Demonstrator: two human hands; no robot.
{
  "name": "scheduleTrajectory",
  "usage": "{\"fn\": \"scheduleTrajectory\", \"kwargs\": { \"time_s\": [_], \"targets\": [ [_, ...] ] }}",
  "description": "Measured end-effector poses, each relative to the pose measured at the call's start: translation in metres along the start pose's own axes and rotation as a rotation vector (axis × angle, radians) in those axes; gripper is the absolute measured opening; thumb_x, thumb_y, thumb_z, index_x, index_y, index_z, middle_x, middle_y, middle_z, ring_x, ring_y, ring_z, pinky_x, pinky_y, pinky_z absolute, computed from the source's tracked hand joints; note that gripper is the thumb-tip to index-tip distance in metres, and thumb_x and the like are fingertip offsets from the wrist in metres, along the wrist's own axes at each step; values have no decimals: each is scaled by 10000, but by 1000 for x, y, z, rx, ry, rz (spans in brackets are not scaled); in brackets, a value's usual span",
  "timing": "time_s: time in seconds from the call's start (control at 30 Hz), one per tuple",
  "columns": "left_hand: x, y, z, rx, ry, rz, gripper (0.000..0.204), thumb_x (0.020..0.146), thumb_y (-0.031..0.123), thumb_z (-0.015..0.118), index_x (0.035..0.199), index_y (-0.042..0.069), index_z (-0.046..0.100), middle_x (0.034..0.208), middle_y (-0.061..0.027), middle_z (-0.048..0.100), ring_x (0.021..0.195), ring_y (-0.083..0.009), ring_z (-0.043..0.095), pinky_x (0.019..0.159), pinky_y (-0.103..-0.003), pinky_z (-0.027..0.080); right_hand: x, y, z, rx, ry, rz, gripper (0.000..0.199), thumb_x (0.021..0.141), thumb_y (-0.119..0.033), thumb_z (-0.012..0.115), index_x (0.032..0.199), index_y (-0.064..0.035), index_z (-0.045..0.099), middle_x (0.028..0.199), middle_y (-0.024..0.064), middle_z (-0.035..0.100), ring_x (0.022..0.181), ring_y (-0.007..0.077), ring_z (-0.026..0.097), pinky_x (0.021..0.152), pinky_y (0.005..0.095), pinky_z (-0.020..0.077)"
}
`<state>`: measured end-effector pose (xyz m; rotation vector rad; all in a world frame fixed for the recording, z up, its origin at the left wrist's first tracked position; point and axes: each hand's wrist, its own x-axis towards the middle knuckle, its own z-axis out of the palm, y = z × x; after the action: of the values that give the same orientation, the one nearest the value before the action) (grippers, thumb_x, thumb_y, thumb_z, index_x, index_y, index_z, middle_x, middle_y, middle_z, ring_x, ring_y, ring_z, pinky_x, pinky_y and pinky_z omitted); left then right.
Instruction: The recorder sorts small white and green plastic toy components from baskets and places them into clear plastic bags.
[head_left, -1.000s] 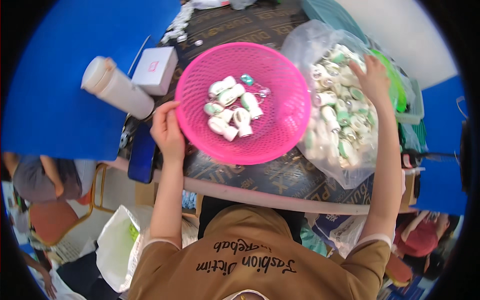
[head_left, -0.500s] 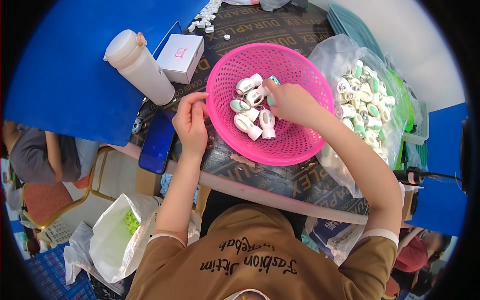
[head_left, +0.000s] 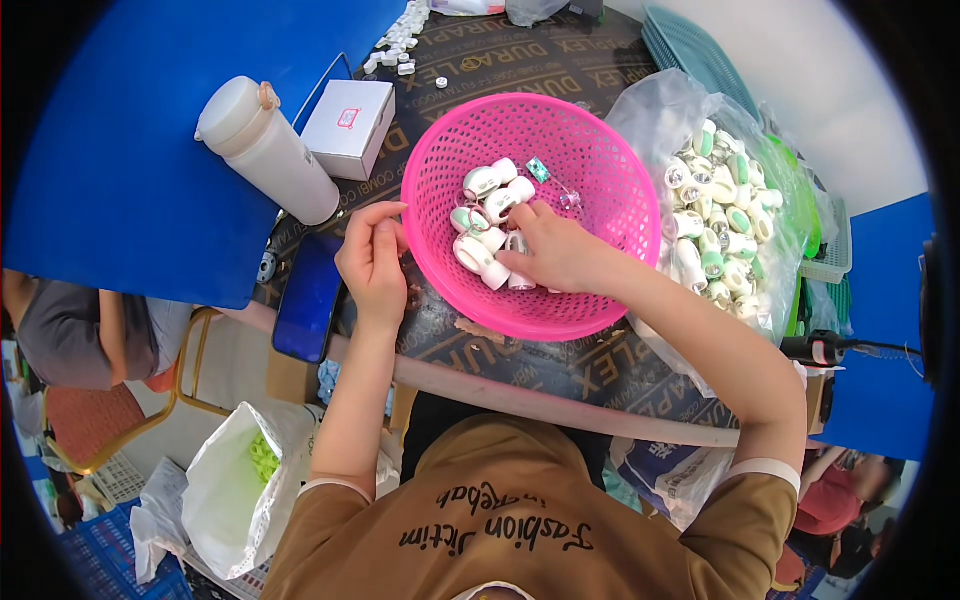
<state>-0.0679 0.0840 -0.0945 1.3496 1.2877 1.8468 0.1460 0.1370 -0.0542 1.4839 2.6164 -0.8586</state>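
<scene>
My left hand point(head_left: 374, 268) is half-curled, empty; my right hand point(head_left: 560, 252) half-closed, hold unclear. Brushing sideways might snag the wired circuit board point(head_left: 538, 169).

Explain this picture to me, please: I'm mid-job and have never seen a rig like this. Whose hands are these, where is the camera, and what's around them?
No machine here: you see a person's own bare left hand and right hand. A wide fisheye camera on the person's head looks down at them, so straight edges bend; picture left is the person's left.

On the dark table sits a pink basket holding white-and-green pieces and a small green board. To its right, a clear bag is full of similar pieces; to its left are a phone, bottle and box.

The left hand is at the basket's left rim. The right hand reaches inside, over a piece; whether its grip has closed, I can't tell.
</scene>
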Motion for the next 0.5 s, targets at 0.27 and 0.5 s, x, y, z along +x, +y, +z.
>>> {"fn": "scheduleTrajectory", "kwargs": {
  "time_s": [0.27,0.5],
  "targets": [
    [-5,5,27,29,51,3,163,923,22,444,974,10,598,666,38,479,586,-26,390,524,-176,306,-22,17,-71,92,18,-67,420,687,-267,648,1016,-5,634,916,207,639,847,334,621,755,390,490],
    [-4,8,56,104,51,71,164,939,54,443,968,-9,592,845,-30,592,745,-74,523,660,-195,422,-122,136,-208,74,621,423,441,746,-260,613,1118,-23,589,859,83,614,745,151,605,663,269,479]
  ]
}}
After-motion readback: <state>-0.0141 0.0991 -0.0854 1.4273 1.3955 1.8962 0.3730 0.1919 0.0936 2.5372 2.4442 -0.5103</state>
